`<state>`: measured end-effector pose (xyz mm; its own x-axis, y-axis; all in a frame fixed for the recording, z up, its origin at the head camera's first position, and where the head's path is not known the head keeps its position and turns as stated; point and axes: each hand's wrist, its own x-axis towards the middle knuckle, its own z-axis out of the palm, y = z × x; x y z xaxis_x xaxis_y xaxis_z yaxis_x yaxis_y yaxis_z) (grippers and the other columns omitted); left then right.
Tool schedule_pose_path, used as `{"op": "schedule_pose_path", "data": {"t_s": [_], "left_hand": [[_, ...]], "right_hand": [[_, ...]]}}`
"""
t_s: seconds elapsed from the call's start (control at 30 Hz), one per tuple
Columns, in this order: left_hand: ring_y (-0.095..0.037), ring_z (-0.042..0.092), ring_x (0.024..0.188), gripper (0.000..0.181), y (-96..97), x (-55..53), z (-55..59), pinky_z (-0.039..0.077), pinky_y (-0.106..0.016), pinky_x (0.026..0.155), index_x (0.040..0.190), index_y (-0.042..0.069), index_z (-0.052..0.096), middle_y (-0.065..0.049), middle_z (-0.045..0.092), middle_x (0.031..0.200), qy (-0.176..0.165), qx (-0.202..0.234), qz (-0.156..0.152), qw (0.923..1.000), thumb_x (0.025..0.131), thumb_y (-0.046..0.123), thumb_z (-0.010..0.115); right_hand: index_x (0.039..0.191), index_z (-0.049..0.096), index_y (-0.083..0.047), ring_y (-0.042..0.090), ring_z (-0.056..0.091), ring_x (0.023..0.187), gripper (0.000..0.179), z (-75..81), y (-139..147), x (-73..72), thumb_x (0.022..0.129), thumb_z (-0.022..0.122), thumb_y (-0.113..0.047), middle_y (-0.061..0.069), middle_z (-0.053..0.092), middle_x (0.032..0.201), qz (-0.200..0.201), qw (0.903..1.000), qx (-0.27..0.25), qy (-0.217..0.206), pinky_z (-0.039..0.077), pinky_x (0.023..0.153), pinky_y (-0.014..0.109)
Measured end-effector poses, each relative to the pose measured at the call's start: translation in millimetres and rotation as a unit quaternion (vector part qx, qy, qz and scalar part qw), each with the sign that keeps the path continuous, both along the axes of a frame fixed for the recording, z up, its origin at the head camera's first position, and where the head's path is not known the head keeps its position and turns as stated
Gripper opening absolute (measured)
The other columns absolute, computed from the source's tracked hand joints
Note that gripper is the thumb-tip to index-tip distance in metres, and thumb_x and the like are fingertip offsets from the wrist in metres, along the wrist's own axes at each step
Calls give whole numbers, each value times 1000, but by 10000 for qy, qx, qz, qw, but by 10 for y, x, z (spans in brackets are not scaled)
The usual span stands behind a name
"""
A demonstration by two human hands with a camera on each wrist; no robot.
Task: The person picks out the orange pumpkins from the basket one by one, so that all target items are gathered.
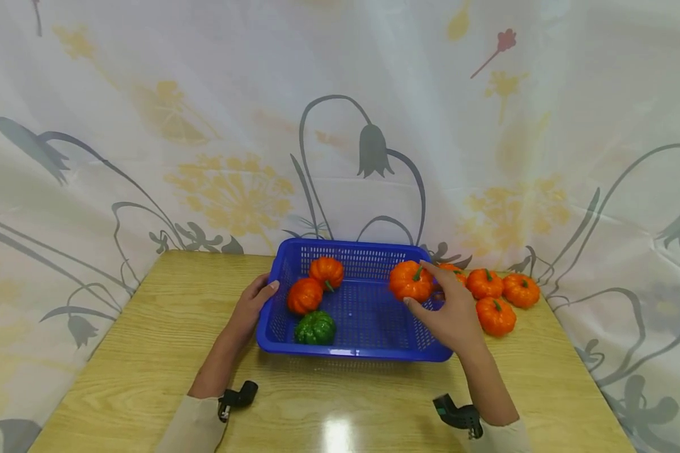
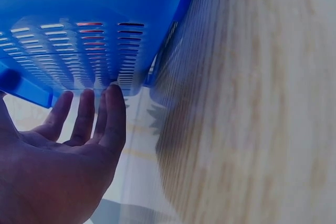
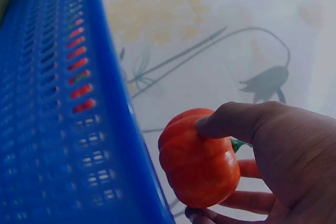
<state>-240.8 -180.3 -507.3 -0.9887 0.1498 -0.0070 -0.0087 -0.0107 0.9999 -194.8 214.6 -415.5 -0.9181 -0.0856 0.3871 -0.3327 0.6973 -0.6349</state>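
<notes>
A blue plastic basket (image 1: pixel 351 353) stands on the table, with two orange pumpkins (image 1: pixel 305 296) and a green pumpkin (image 1: pixel 315 328) at its left end. My left hand (image 1: pixel 253 304) holds the basket's left side, thumb at the rim. In the left wrist view, the fingertips (image 2: pixel 115 94) meet the slotted outer wall. Above the basket's right part, my right hand (image 1: pixel 452 314) grips another orange pumpkin (image 1: pixel 410 282) between thumb and fingers. The right wrist view shows this pumpkin (image 3: pixel 198 161) raised beyond the rim, its green stem partly covered by the hand.
Several more orange pumpkins (image 1: pixel 495 316) lie on the wooden table (image 1: pixel 147 352) to the right of the basket, one partly hidden by my right hand. Behind the table hangs a pale floral curtain (image 1: pixel 340 189), close to the basket's far side.
</notes>
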Motion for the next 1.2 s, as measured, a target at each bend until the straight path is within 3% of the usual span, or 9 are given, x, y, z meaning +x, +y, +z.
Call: {"op": "schedule_pose_path", "data": {"t_s": [0.17,0.37,0.43,0.5,0.57,0.7,1.03,1.13,1.2], "left_hand": [[-38,59,130,56,0,-10,-2,57,-29,94,159,6,44,-23,53,152,-51,46,11,10000,112,35,53],[-35,60,128,56,-1,-13,-5,57,-28,94,158,5,44,-23,53,152,-37,85,21,10000,112,34,53],[-34,61,128,55,2,-10,-4,57,-29,94,158,6,44,-23,54,152,-40,98,12,9999,112,34,53],[-35,60,128,55,3,-5,-1,57,-29,94,158,6,45,-23,53,152,-42,110,2,9999,112,34,53],[-35,60,129,55,3,2,2,57,-29,94,158,6,45,-23,53,152,-43,118,2,9999,112,34,53],[-37,58,132,56,6,25,10,55,-29,97,159,6,44,-23,52,154,-46,34,-13,10000,112,35,52],[-39,57,132,57,7,-6,-6,54,-36,102,158,6,45,-23,52,154,-36,-44,7,10000,111,37,53],[-38,58,131,57,-3,-20,-16,54,-35,101,158,6,45,-22,53,153,-44,-47,44,10000,111,37,53],[-36,59,130,57,-8,-14,-9,55,-34,100,158,5,44,-24,53,153,-21,-27,35,10000,112,37,52]], "right_hand": [[154,55,-5,38,66,112,72,46,161,18,89,86,-13,21,59,145,29,9999,-137,-45,58,92,54],[151,57,-5,40,64,114,69,36,336,11,88,86,-9,22,59,140,-149,9993,-302,133,51,90,17],[151,57,-4,40,63,113,68,28,389,6,88,85,-7,22,59,139,-203,9989,-390,146,48,89,10],[152,57,-5,40,62,113,68,27,442,4,89,85,-6,23,57,141,-288,9987,-399,119,53,91,16],[153,55,-6,41,61,114,69,31,498,8,91,84,-7,24,55,145,-396,9985,-363,49,58,95,34],[157,50,-5,43,59,116,72,34,622,30,92,82,-11,26,51,150,-638,9975,-274,-94,54,97,63],[160,45,-3,51,52,124,76,-28,931,2,94,80,-16,32,46,152,-1062,9933,-354,-298,48,101,69],[160,45,-2,49,54,121,76,-45,995,-19,94,80,-17,32,46,152,-1227,9912,-376,-339,56,99,42],[159,45,0,48,55,116,76,-60,1036,-35,93,80,-15,32,47,151,-1316,9897,-465,-324,51,92,20]]}}
